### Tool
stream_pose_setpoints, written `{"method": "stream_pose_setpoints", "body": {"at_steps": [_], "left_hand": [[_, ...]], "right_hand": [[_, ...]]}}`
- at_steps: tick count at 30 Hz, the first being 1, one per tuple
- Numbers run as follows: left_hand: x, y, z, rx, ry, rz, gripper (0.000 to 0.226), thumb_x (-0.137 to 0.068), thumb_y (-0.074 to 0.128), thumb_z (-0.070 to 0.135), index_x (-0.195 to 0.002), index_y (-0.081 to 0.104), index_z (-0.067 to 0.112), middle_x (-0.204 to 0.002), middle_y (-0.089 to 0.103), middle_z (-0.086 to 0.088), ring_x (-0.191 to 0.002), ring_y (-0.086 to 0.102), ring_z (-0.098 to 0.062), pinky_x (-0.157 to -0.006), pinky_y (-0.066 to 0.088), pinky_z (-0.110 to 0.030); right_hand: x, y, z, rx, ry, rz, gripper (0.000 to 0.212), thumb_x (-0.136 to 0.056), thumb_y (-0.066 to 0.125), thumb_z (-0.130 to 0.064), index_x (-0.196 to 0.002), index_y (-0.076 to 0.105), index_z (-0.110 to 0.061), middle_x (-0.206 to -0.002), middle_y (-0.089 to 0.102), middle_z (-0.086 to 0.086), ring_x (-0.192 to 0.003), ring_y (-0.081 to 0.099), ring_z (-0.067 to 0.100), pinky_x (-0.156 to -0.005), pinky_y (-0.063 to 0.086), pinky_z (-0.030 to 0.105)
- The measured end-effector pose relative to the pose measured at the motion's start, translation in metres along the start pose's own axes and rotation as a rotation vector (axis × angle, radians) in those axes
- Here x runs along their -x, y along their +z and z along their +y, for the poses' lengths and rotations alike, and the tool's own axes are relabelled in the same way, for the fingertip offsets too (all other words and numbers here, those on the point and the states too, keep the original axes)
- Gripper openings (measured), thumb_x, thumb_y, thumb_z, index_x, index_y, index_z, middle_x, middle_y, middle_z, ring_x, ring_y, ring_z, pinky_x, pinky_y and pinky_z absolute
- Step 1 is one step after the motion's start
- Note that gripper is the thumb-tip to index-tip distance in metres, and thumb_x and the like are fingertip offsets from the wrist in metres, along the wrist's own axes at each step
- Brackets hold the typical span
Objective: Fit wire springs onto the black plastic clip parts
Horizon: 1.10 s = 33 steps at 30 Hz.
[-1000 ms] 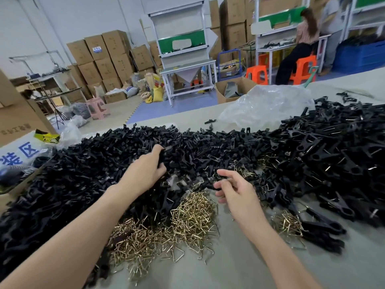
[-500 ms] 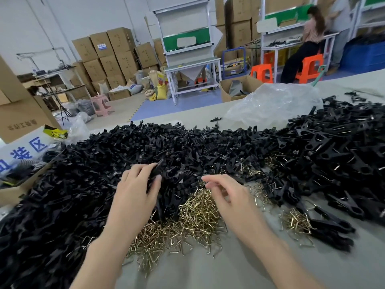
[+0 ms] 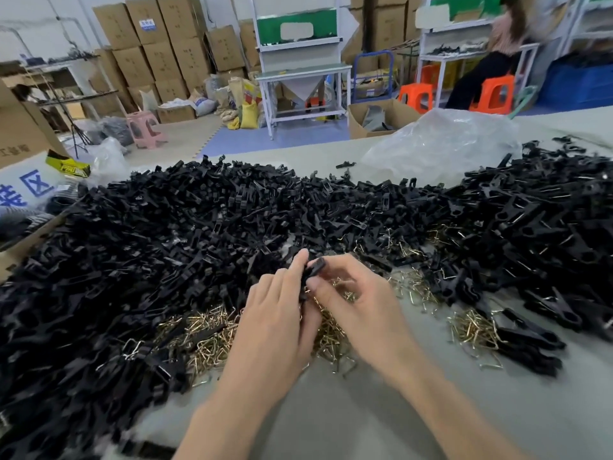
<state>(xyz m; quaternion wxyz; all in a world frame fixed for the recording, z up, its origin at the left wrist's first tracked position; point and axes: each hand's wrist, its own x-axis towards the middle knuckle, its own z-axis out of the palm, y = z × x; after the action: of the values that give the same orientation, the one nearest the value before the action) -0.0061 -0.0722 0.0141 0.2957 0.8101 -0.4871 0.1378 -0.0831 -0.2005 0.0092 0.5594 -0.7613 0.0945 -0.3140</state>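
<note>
Clip part (image 3: 314,267), black plastic, is held up off the worktop (image 3: 365,413) btwn both hands, just above the brass-coloured wire springs (image 3: 205,336). Only its top end shows: dark, matte, w/ a ribbed tip poking out past the fingers. The rest is hidden inside the hands.

Grip of the left hand (image 3: 275,323) is closed round the part, fingers curled over its left side, fingertips up near the ribbed end. Grip of the right hand (image 3: 361,310) is closed on the same part: thumb and forefinger pinch the top end from the right, other fingers curled under. Can't tell if a spring sits in that pinch, as it's blurred and covered.

Behind and left of the hands a big heap of loose black parts (image 3: 166,234) covers the left and middle of the worktop. On the right is a second heap (image 3: 530,220) of longer, pincer-shaped black pieces w/ metal glints. The springs lie tangled under and left of the hands, w/ a smaller clump (image 3: 471,330) off to the right, touching the second heap. At the far side lies a crumpled clear plastic bag (image 3: 441,144).
</note>
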Motion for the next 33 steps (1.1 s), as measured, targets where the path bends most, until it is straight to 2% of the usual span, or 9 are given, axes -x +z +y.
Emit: {"method": "stream_pose_setpoints", "body": {"at_steps": [3, 7, 9, 11, 14, 16, 20, 24, 33], "left_hand": [[0.003, 0.0, -0.001, 0.097, -0.025, 0.01, 0.061, -0.101, 0.035, 0.035, -0.157, 0.021, 0.017, -0.119, 0.059, 0.005, -0.099, 0.052, -0.013, -0.089, 0.045, -0.03], [0.002, 0.0, -0.004, 0.278, -0.18, 0.144, 0.049, -0.101, 0.023, 0.053, -0.149, 0.019, 0.044, -0.098, 0.052, 0.03, -0.075, 0.059, 0.002, -0.065, 0.044, -0.012], [0.002, 0.001, -0.005, 0.308, -0.234, 0.178, 0.047, -0.099, 0.026, 0.058, -0.145, 0.028, 0.048, -0.11, 0.057, 0.038, -0.094, 0.059, 0.01, -0.077, 0.04, -0.002], [0.002, 0.002, -0.004, 0.347, -0.26, 0.173, 0.044, -0.102, 0.028, 0.056, -0.145, 0.035, 0.046, -0.13, 0.06, 0.024, -0.117, 0.054, 0.008, -0.092, 0.035, 0.0], [0.003, 0.004, -0.004, 0.43, -0.258, 0.133, 0.052, -0.102, 0.024, 0.053, -0.152, 0.031, 0.042, -0.141, 0.04, 0.04, -0.133, 0.032, 0.02, -0.096, 0.022, 0.005], [0.003, 0.006, -0.003, 0.472, -0.256, 0.087, 0.055, -0.1, 0.023, 0.051, -0.154, 0.024, 0.044, -0.128, 0.039, 0.044, -0.123, 0.04, 0.02, -0.088, 0.026, 0.005], [0.001, 0.008, -0.003, 0.458, -0.215, 0.07, 0.041, -0.106, 0.03, 0.045, -0.146, 0.039, 0.042, -0.098, 0.054, 0.02, -0.079, 0.056, -0.003, -0.069, 0.041, -0.015], [0.001, 0.008, -0.005, 0.448, -0.209, 0.123, 0.032, -0.1, 0.041, 0.052, -0.129, 0.05, 0.061, -0.101, 0.066, 0.025, -0.072, 0.06, 0.007, -0.067, 0.045, -0.012], [0.0, 0.006, -0.005, 0.64, -0.355, 0.167, 0.023, -0.106, 0.039, 0.038, -0.117, 0.044, 0.058, -0.072, 0.056, 0.023, -0.057, 0.046, 0.002, -0.056, 0.041, -0.014]], "right_hand": [[-0.001, 0.0, -0.004, -0.177, 0.018, 0.043, 0.012, -0.094, 0.069, -0.016, -0.099, 0.065, -0.026, -0.103, 0.076, -0.012, -0.095, 0.07, 0.006, -0.083, 0.053, 0.017], [-0.008, -0.011, -0.004, -0.398, 0.086, 0.175, 0.013, -0.098, 0.063, -0.008, -0.095, 0.05, -0.008, -0.096, 0.078, 0.004, -0.086, 0.072, 0.023, -0.079, 0.059, 0.032], [-0.009, -0.014, -0.003, -0.474, 0.121, 0.221, 0.014, -0.097, 0.064, -0.012, -0.095, 0.05, -0.009, -0.087, 0.077, 0.008, -0.08, 0.072, 0.019, -0.073, 0.059, 0.026], [-0.009, -0.015, -0.002, -0.517, 0.146, 0.2, 0.02, -0.09, 0.068, -0.023, -0.099, 0.053, -0.011, -0.084, 0.075, 0.008, -0.074, 0.07, 0.019, -0.068, 0.058, 0.025], [-0.009, -0.014, 0.001, -0.568, 0.185, 0.144, 0.031, -0.082, 0.067, -0.026, -0.107, 0.055, -0.011, -0.085, 0.075, 0.007, -0.068, 0.067, 0.017, -0.062, 0.056, 0.024], [-0.01, -0.013, 0.003, -0.6, 0.212, 0.11, 0.036, -0.084, 0.064, -0.025, -0.116, 0.056, -0.011, -0.086, 0.075, 0.005, -0.071, 0.067, 0.016, -0.064, 0.057, 0.023], [-0.011, -0.012, 0.008, -0.658, 0.266, 0.094, 0.026, -0.098, 0.052, -0.012, -0.121, 0.064, -0.013, -0.087, 0.071, 0.002, -0.078, 0.067, 0.013, -0.073, 0.058, 0.024], [-0.014, -0.013, 0.006, -0.775, 0.337, 0.121, 0.031, -0.102, 0.043, 0.004, -0.119, 0.065, -0.009, -0.087, 0.069, 0.005, -0.087, 0.073, 0.018, -0.082, 0.061, 0.027], [-0.01, -0.012, 0.0, -0.646, 0.327, 0.042, 0.037, -0.091, 0.062, 0.004, -0.095, 0.081, -0.027, -0.09, 0.077, -0.002, -0.102, 0.073, 0.017, -0.09, 0.059, 0.027]]}}
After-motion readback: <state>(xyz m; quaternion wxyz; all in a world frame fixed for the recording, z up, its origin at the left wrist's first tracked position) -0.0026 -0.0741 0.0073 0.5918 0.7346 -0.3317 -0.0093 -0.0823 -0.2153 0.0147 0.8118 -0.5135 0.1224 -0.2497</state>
